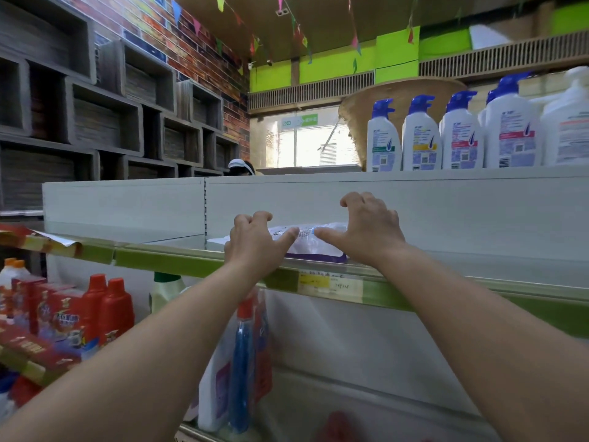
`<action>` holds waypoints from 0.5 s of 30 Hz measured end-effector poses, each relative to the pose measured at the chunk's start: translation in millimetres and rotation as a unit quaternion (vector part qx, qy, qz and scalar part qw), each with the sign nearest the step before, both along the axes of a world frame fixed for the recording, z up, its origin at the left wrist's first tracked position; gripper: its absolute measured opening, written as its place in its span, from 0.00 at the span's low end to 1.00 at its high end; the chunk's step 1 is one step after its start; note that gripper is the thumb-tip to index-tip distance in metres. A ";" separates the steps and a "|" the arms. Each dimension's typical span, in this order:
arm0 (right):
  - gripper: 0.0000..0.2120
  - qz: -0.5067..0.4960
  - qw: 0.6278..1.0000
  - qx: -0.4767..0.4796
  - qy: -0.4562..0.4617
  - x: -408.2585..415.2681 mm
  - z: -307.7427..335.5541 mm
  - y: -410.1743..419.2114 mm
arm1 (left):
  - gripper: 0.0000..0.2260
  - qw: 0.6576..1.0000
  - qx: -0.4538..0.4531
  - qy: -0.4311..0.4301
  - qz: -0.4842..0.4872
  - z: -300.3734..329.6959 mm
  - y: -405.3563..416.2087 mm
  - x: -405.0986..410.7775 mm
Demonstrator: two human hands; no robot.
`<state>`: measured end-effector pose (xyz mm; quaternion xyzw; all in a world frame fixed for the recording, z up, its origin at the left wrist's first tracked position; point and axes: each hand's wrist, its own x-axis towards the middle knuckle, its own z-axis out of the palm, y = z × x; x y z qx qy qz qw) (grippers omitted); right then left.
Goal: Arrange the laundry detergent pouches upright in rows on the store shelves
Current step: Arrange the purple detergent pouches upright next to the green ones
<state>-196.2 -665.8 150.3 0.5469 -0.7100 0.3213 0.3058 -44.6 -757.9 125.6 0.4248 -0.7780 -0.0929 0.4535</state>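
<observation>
A white and purple detergent pouch [307,242] lies flat on the shelf [178,264] with the green front strip, close to its front edge. My left hand [255,242] rests at the pouch's left end, thumb laid across its top and fingers curled above it. My right hand [366,224] sits at the right end, thumb pressed on the top, fingers arched and spread over the pouch. Both thumbs nearly meet in the middle. More pouches and bottles [236,362] stand on the shelf below, partly hidden by my left forearm.
White pump bottles with blue caps [420,135] line the top shelf at right. Red bottles [108,307] and red boxes [47,314] fill the lower left shelf. A yellow price tag [322,280] is on the strip. A person's capped head [240,167] shows behind the shelf.
</observation>
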 end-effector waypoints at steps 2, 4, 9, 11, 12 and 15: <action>0.37 -0.007 1.000 0.026 0.004 2.7 5.9 -5.0 | 0.29 1.000 0.003 0.006 -0.004 -0.7 -3.7 0.2; 0.39 -0.006 0.999 0.052 0.014 6.5 11.2 -10.7 | 0.29 1.000 0.006 0.010 -0.002 -0.8 -7.1 1.3; 0.43 0.010 0.991 0.127 0.045 15.7 18.8 -29.2 | 0.28 1.000 0.009 0.022 0.018 3.3 -13.0 8.2; 0.43 0.012 0.985 0.160 0.067 18.1 18.2 -37.2 | 0.27 0.999 0.009 0.024 0.024 5.0 -13.3 11.0; 0.44 0.009 0.982 0.174 0.079 18.9 17.0 -40.8 | 0.27 0.999 0.008 0.024 0.027 5.6 -12.9 11.9; 0.43 -0.006 0.970 0.213 0.116 18.2 12.9 -50.4 | 0.26 0.999 0.008 0.022 0.030 5.6 -11.2 12.4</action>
